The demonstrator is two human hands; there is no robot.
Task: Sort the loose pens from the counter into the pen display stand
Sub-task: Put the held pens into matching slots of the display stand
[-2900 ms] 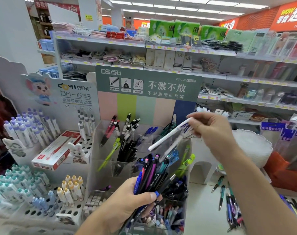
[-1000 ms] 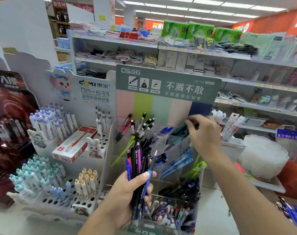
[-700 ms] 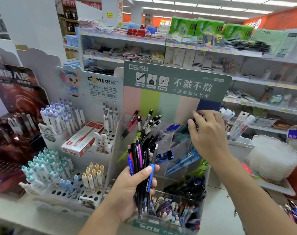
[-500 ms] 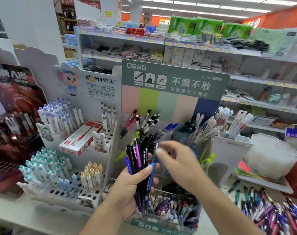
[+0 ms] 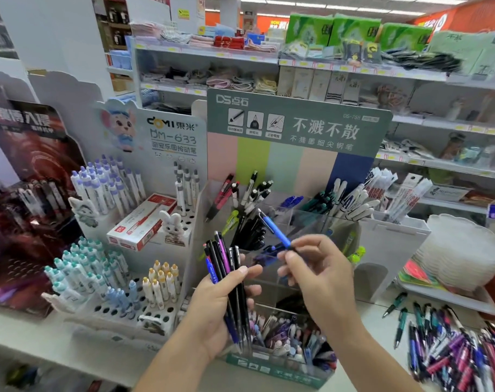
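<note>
- Head view: my left hand (image 5: 222, 302) grips a bundle of pens (image 5: 226, 274), upright, near the pen display stand (image 5: 274, 366).
- My right hand (image 5: 317, 274) pinches one blue pen (image 5: 274, 232) at its lower end, tilted up-left over the stand's clear compartments.
- Loose pens (image 5: 452, 346) lie heaped on the counter (image 5: 376, 315), near right.

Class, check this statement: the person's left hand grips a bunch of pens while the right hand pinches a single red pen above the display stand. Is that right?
Not quite. The head view shows that the single pen pinched by the right hand is blue, not red. The rest stands: the left hand grips a bunch of pens in front of the display stand.
</note>
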